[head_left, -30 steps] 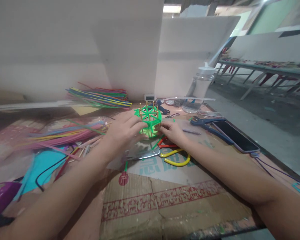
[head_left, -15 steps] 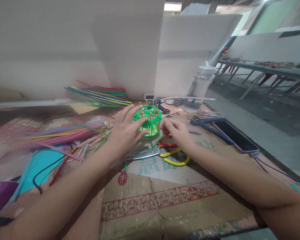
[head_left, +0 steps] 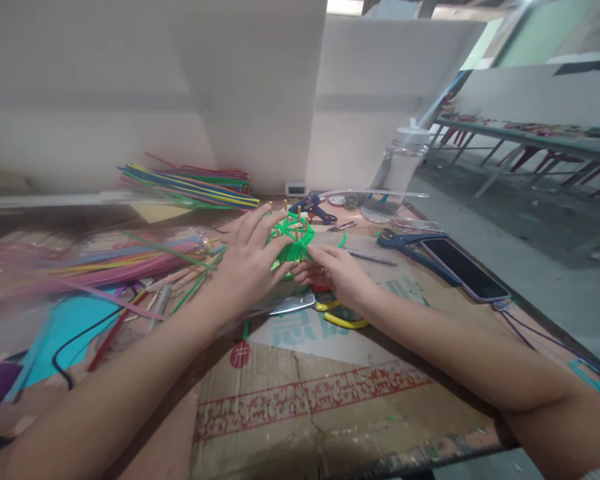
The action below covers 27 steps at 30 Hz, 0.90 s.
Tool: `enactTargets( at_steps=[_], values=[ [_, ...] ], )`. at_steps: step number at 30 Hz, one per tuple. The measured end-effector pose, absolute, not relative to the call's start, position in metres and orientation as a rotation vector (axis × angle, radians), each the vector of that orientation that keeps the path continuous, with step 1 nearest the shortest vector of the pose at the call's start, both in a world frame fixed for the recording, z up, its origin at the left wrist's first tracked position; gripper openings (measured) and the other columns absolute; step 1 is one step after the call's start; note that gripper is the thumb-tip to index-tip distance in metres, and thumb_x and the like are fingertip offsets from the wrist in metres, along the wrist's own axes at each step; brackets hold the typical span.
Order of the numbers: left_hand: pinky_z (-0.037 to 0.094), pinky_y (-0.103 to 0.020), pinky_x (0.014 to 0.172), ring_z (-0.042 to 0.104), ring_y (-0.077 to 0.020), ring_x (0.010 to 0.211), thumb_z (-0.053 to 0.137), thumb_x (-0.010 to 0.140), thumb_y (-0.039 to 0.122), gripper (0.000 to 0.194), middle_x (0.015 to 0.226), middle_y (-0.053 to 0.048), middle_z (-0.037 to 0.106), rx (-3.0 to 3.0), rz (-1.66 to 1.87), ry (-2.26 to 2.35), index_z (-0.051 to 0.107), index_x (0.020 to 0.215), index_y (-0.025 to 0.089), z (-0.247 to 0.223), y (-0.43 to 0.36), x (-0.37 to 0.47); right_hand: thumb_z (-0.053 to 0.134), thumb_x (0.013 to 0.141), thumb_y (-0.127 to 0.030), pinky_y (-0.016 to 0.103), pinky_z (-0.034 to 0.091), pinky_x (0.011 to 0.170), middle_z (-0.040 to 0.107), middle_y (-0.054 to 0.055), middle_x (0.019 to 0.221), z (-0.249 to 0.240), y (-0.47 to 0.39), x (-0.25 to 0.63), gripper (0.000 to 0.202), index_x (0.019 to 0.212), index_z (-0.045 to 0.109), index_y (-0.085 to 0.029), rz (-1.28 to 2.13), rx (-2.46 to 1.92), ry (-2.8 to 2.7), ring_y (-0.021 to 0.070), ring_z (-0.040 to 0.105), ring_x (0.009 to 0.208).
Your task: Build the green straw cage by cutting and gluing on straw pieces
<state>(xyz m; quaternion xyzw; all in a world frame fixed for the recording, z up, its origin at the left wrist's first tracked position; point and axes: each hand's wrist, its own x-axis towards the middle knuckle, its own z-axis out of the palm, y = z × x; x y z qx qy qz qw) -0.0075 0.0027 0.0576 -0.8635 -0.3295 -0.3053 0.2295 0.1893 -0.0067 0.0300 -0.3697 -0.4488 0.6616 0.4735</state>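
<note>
A round green piece (head_left: pixel 297 248) with upright wooden sticks and green strips wound among them stands on the cardboard. My left hand (head_left: pixel 253 257) wraps its left side, fingers behind and thumb in front. At its right front, my right hand (head_left: pixel 333 267) has thumb and fingers pinched on a green strip that runs along the piece. A loose green end (head_left: pixel 343 241) shows above my right hand. Below the hands lie scissors with a metal blade (head_left: pixel 294 305) and yellow handles (head_left: pixel 346 322), partly covered by my right hand.
Behind are bundled coloured strips (head_left: pixel 195 187), a glue gun (head_left: pixel 316 209) and a water bottle (head_left: pixel 397 173). Blue-handled pliers (head_left: pixel 420 253) and a phone (head_left: pixel 463 270) lie at right, a pen (head_left: pixel 373 257) nearer. Plastic-wrapped strips (head_left: pixel 125 267) cover the left.
My right hand has moved left and closed in on the front of the green piece. The piece sits slightly further left and looks turned or tilted. A green end now shows above my right hand.
</note>
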Motion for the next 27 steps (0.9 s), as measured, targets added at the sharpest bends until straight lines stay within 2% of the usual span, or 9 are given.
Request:
enactTargets(
  at_steps=[7, 16, 22, 27],
  values=[
    [0.033, -0.055, 0.117, 0.043, -0.0353, 0.14, 0.065, 0.091, 0.035, 0.027, 0.14, -0.014, 0.058, -2.364, -0.854, -0.888, 0.067, 0.113, 0.018, 0.056, -0.0011, -0.0041, 0.085, 0.063, -0.058, 0.022, 0.053, 0.054, 0.071, 0.002, 0.064, 0.0321, -0.0066, 0.1897, 0.047, 0.074, 0.068, -0.016, 1.595, -0.904, -1.099, 0.0115, 0.064, 0.052],
    [0.032, -0.055, 0.118, 0.044, -0.035, 0.139, 0.065, 0.091, 0.035, 0.027, 0.139, -0.014, 0.059, -2.38, -0.854, -0.908, 0.067, 0.113, 0.018, 0.0558, -0.0022, -0.0028, 0.084, 0.066, -0.056, 0.022, 0.05, 0.053, 0.068, -0.002, 0.062, 0.0305, -0.0063, 0.1854, 0.045, 0.074, 0.065, -0.017, 1.56, -0.902, -1.087, 0.0097, 0.06, 0.05],
    [0.033, -0.057, 0.117, 0.044, -0.0353, 0.139, 0.064, 0.091, 0.034, 0.027, 0.138, -0.014, 0.06, -2.387, -0.855, -0.91, 0.067, 0.114, 0.019, 0.0559, -0.0024, -0.0032, 0.082, 0.065, -0.063, 0.024, 0.052, 0.056, 0.07, 0.002, 0.064, 0.0303, -0.0071, 0.1871, 0.05, 0.073, 0.068, -0.016, 1.577, -0.899, -1.077, 0.011, 0.062, 0.052],
    [0.033, -0.056, 0.117, 0.043, -0.0346, 0.14, 0.063, 0.092, 0.035, 0.028, 0.138, -0.014, 0.06, -2.388, -0.86, -0.896, 0.066, 0.116, 0.02, 0.056, -0.0035, -0.0022, 0.087, 0.06, -0.058, 0.022, 0.049, 0.051, 0.068, -0.001, 0.06, 0.0344, -0.007, 0.1859, 0.048, 0.073, 0.067, -0.016, 1.546, -0.95, -1.057, 0.0103, 0.06, 0.049]
  ],
)
